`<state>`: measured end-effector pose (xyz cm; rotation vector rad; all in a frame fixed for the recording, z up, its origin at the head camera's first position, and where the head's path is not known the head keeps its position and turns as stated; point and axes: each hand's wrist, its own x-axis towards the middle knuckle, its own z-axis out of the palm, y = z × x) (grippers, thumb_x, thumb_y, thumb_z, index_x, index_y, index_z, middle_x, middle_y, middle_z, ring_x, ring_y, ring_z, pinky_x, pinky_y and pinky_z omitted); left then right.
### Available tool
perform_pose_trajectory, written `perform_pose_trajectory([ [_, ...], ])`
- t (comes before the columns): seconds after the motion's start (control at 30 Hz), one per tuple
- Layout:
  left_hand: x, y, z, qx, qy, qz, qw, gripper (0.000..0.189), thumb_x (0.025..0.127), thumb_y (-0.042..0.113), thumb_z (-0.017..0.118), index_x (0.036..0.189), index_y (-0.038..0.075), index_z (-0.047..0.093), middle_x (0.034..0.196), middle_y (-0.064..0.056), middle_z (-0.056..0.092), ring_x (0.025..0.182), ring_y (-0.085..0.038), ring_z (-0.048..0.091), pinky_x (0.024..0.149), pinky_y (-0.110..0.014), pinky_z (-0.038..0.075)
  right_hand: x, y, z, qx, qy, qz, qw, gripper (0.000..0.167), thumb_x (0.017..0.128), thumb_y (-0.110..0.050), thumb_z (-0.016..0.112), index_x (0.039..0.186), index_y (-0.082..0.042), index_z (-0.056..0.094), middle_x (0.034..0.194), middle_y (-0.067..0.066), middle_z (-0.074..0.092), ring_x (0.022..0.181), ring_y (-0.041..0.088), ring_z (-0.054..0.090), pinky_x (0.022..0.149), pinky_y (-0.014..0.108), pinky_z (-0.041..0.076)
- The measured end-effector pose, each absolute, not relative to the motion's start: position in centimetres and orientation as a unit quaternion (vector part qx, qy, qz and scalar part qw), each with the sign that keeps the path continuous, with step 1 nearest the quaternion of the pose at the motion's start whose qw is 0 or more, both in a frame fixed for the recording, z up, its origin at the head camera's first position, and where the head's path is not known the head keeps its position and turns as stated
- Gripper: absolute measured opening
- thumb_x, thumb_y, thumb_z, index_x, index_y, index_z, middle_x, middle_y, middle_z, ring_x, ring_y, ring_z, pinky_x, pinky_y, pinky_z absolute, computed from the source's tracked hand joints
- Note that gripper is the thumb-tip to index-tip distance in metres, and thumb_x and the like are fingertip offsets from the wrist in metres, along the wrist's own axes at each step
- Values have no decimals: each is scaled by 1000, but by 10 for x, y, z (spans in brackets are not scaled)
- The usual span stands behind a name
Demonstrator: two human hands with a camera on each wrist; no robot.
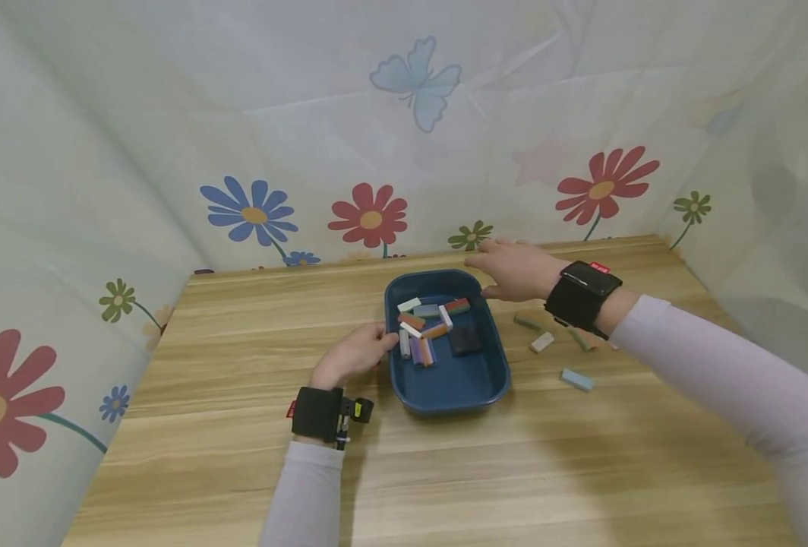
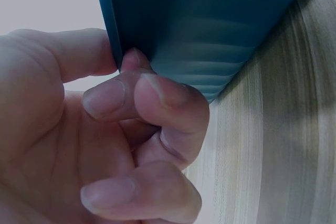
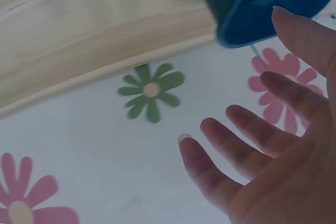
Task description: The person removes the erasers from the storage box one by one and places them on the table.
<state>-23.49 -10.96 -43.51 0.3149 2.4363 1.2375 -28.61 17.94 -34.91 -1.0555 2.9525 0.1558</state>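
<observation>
Several blocks point(image 1: 427, 311), perhaps clay, in blue tray point(image 1: 448, 387), left fingers point(image 2: 176, 108) pinching its rim point(image 2: 106, 11), right fingers point(image 3: 236, 151) spread, empty.

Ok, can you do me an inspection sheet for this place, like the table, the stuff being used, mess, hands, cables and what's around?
Surface: wood-grain tabletop.
Job's things: blue tray holding small coloured blocks and a dark square item, too dark to identify; loose blocks lie to its right on the tabletop.
Clutter: nothing seen besides those loose blocks.
Hands: left hand pinches the tray's left rim; right hand, fingers spread, is by its far right corner, holding nothing.
Cables: nothing seen.
Surroundings: pale sheeting printed with flowers and a butterfly.
</observation>
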Motion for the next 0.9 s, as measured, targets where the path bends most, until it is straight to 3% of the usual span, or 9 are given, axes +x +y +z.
perform_pose_trajectory([
  [0.3, -236, -111, -438, 113, 865, 447, 197, 30, 105, 26, 45, 95, 1, 58, 69, -2, 45, 57, -18, 42, 54, -30, 31, -283, 111, -368, -378, 922, 70, 44, 52, 89, -28, 74, 135, -9, 57, 125, 17, 56, 113, 33, 55, 91, 48, 47],
  [0.47, -236, -110, -437, 117, 862, 451, 200, 29, 105, 26, 44, 91, 4, 58, 67, -2, 44, 54, -18, 40, 53, -31, 30, -277, 88, -378, -390, 917, 59, 69, 49, 84, -32, 78, 125, -10, 64, 108, 9, 60, 96, 26, 58, 79, 42, 50],
  [0.73, -237, -110, -435, 116, 864, 447, 203, 30, 106, 26, 44, 96, 1, 59, 69, -2, 44, 56, -18, 41, 54, -31, 31, -271, 65, -394, -385, 907, 21, 168, 29, 81, -20, 81, 105, -10, 67, 82, -6, 66, 74, 9, 61, 67, 29, 51],
  [0.9, -237, -111, -435, 113, 863, 447, 206, 28, 105, 26, 44, 98, 3, 59, 70, -2, 44, 57, -18, 42, 54, -31, 32, -269, 59, -398, -367, 912, 35, 181, 31, 78, -21, 83, 102, -10, 66, 83, -7, 63, 74, 9, 60, 69, 29, 51],
])
